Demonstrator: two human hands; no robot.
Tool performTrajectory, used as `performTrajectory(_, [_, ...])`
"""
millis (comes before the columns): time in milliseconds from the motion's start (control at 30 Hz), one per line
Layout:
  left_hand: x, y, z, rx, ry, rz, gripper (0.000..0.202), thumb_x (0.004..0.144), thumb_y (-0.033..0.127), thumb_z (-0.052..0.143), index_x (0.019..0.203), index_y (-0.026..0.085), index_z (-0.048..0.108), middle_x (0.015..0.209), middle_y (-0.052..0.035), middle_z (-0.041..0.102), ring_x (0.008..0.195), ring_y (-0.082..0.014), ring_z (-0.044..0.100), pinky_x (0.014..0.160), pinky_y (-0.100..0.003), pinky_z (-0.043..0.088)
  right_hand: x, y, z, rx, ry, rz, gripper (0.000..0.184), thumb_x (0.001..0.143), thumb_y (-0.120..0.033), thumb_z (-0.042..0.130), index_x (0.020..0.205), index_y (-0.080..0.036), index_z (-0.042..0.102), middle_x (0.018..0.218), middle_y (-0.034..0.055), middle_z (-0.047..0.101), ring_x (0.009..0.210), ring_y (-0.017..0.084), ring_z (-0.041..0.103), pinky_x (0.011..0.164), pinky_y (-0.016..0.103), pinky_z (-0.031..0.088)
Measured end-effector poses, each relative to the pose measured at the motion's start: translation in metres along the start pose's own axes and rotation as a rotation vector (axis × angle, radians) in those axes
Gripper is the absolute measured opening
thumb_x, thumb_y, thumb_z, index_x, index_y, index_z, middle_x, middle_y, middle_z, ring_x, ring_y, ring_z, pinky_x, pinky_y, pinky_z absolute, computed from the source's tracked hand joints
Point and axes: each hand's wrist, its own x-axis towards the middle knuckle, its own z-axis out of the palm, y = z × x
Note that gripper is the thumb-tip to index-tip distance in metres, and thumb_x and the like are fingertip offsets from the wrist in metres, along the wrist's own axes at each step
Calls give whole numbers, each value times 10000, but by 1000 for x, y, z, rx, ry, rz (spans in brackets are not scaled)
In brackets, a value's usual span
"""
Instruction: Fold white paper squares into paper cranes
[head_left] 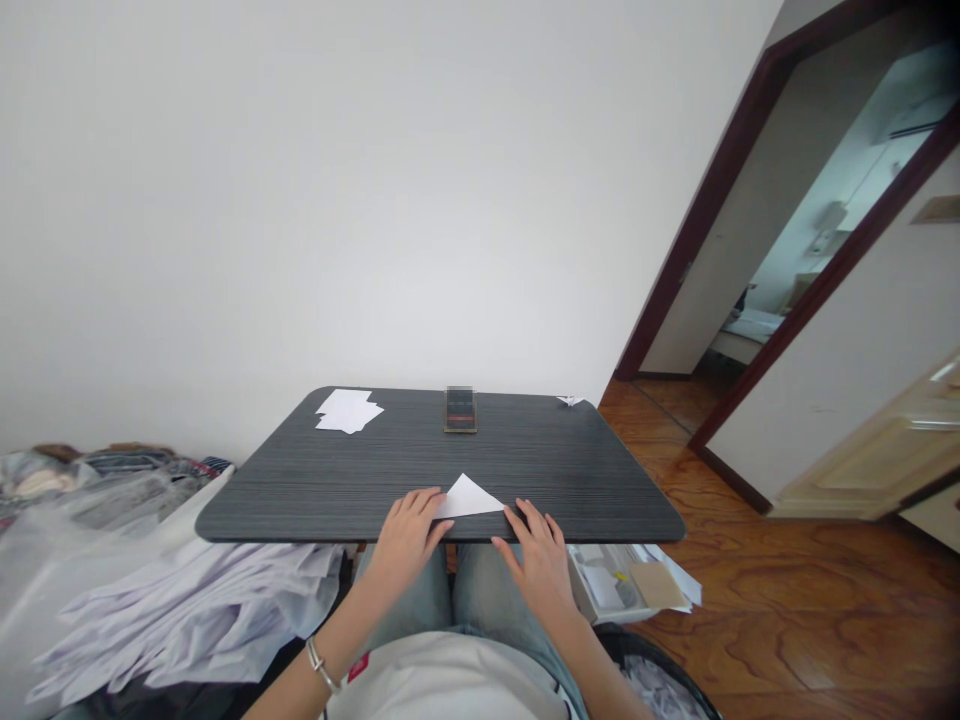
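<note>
White paper triangle [468, 497] — left hand [406, 532] rests at one corner, right hand [540, 560] at another; both grips wide, fingers flat.

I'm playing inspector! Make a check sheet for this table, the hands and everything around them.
Surface: dark table, streaky top, rounded corners.
Job's things: white paper triangle near the front edge.
Clutter: loose white sheets, far left; phone-like object, far edge; small white paper piece, far right corner.
Hands: left hand on the triangle's left end; right hand at its right tip.
Cables: nothing seen near the hands.
Surroundings: white wall behind; door frame and wooden floor right; white cloth pile left.
</note>
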Motion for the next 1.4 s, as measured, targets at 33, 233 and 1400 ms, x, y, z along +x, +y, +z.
performTrajectory(33, [6, -1, 3, -17, -18, 40, 306, 851, 337, 452, 1118, 193, 494, 1169, -76, 541, 1041, -218, 478, 844, -358, 377, 0, 0, 0, 11, 4, -5, 385, 860, -376, 431, 1175, -174, 522, 1215, 137, 530, 1146, 274, 457, 927, 446, 336])
performTrajectory(233, [28, -6, 19, 3, -135, 163, 242, 824, 288, 515, 1041, 182, 529, 1036, -63, 611, 965, -208, 526, 797, -335, 413, -1, 2, 5, 65, 3, -6, 352, 862, -345, 438, 1167, -190, 522, 1213, 123, 531, 1146, 262, 456, 934, 453, 335])
performTrajectory(1400, [24, 3, 0, 19, 37, 329, 245, 896, 214, 359, 793, 171, 577, 717, -29, 612, 692, -147, 538, 635, -273, 382, 41, -7, -15, 329, 50, -259, 193, 878, -170, 408, 776, -176, 571, 755, 40, 591, 786, 178, 506, 729, 312, 353])
